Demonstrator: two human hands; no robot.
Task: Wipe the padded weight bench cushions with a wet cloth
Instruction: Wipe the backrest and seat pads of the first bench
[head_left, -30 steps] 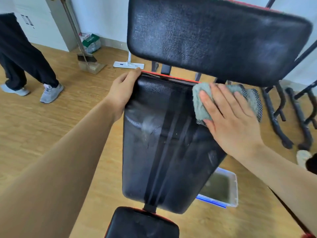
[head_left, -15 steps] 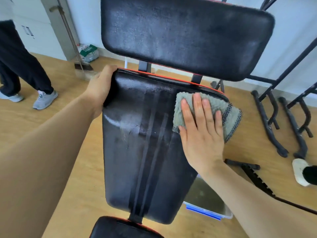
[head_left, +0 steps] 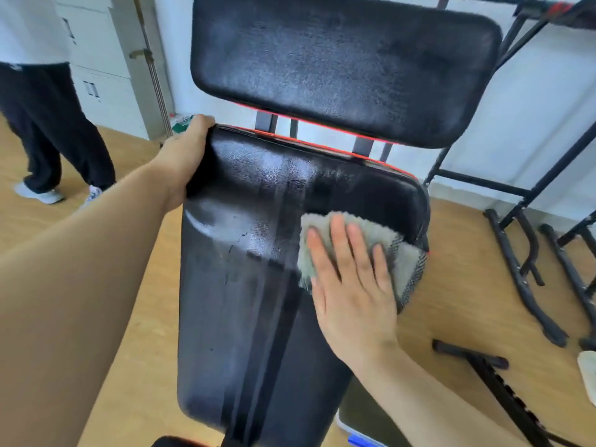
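1. Our left hand (head_left: 185, 150) is clamped on the top left corner of the long cushion (head_left: 251, 301). Its fingers curl over the edge, left of centre in the upper half of the frame.
2. Our right hand (head_left: 351, 285) lies flat, right of centre. The fingers are straight and a little spread, pressing the cloth (head_left: 387, 237) down onto the padded surface.
3. The cloth is grey-green with a dark checked border. It sits on the right side of the long cushion, near its upper end, and its right part drapes over the cushion's edge.
4. Left of the cloth, the black padding shines with wet streaks and a few droplets.
5. Across the top of the frame runs the upper cushion (head_left: 338, 66). A gap separates it from the long cushion, and grey brackets (head_left: 361, 145) show in that gap.
6. At the bottom edge, right of centre, a basin (head_left: 359, 442) with blue trim peeks out beneath our right forearm, down on the wooden floor (head_left: 129, 317).
7. On the right, a black metal frame (head_left: 522, 279) stands on the floor by the white wall.
8. In the upper left, a person (head_left: 54, 130) in dark trousers and light shoes stands near a white cabinet (head_left: 100, 75).
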